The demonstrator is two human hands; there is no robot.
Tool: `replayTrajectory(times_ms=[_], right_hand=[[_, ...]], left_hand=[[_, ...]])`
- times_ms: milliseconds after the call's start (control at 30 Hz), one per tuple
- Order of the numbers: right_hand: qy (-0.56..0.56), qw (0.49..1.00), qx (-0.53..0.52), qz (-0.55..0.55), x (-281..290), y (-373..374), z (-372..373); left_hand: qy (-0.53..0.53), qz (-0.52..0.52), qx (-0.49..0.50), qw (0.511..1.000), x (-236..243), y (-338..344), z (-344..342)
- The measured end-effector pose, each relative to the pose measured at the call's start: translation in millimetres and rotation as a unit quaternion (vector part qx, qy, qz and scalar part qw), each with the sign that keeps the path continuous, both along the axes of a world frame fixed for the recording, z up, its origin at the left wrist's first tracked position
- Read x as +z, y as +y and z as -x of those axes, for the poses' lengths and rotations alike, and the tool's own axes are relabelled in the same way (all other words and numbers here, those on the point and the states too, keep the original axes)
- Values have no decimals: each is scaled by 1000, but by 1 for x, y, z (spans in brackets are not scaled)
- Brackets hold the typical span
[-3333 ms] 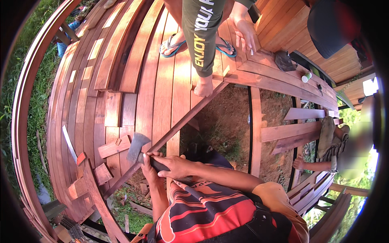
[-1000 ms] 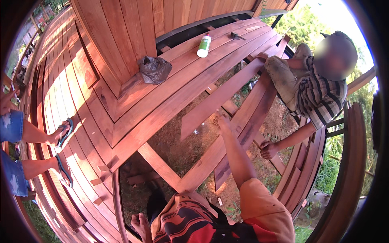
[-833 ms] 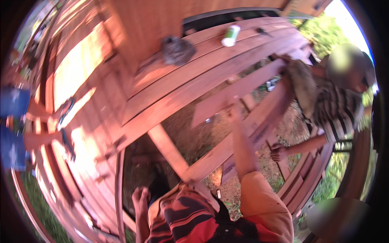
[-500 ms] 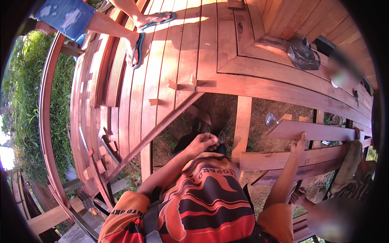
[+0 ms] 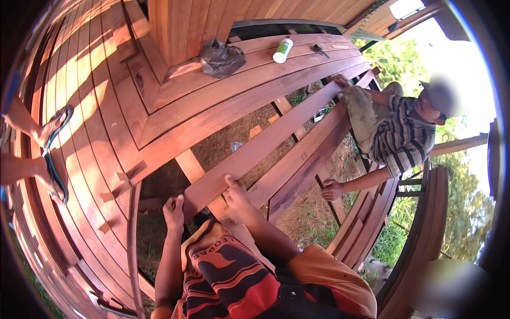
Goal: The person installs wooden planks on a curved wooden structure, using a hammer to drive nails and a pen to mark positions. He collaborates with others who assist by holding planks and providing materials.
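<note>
A long reddish wooden plank (image 5: 276, 139) lies slantwise over the open gap in the deck frame. My right hand (image 5: 237, 194) grips its near end from above, fingers curled over the edge. My left hand (image 5: 173, 209) holds the same end at its left corner, thumb against the wood. At the far end, a person in a striped shirt (image 5: 399, 135) sits on the frame with one hand (image 5: 340, 80) on the plank and the other hand (image 5: 331, 189) on a lower beam. Bare earth (image 5: 249, 130) shows below the gap.
Laid deck boards (image 5: 106, 101) fan out to the left, where another person's sandalled feet (image 5: 53, 154) stand. On the far boards lie a black plastic bag (image 5: 220, 57), a white and green canister (image 5: 283, 50) and a small tool (image 5: 319, 50). A curved railing (image 5: 425, 239) bounds the right.
The view has swung from the left side of the deck to the right. Both my hands now sit on the plank's near end, and the striped-shirt person is back in view.
</note>
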State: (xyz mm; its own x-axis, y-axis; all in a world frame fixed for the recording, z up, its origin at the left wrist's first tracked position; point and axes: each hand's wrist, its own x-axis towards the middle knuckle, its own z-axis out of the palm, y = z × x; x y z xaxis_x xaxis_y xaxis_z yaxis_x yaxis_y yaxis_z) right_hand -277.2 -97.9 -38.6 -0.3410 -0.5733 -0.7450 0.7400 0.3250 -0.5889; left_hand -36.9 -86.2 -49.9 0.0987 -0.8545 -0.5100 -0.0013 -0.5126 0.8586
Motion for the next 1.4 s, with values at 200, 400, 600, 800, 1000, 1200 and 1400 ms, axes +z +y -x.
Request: replayTrajectory(times_ms=[200,400,600,800,1000,1200,1400], right_hand=[[11,999,4,37,-43,23,-7],[143,981,-102,-85,31,-36,60],[99,988,-97,73,-12,-57,142],[107,983,-127,82,-19,-55,76],[102,985,-117,81,-20,-61,70],[93,990,-102,37,0,-89,80],[142,989,28,-23,-22,-91,117]], left_hand=[[-46,44,-22,998,21,9,2],[-42,8,-98,994,50,13,-17],[-95,16,-77,992,38,50,-89],[-188,8,-82,979,50,55,-135],[-240,37,-108,964,48,51,-142],[-284,96,-49,953,50,71,-135],[242,-9,334,911,33,94,-117]])
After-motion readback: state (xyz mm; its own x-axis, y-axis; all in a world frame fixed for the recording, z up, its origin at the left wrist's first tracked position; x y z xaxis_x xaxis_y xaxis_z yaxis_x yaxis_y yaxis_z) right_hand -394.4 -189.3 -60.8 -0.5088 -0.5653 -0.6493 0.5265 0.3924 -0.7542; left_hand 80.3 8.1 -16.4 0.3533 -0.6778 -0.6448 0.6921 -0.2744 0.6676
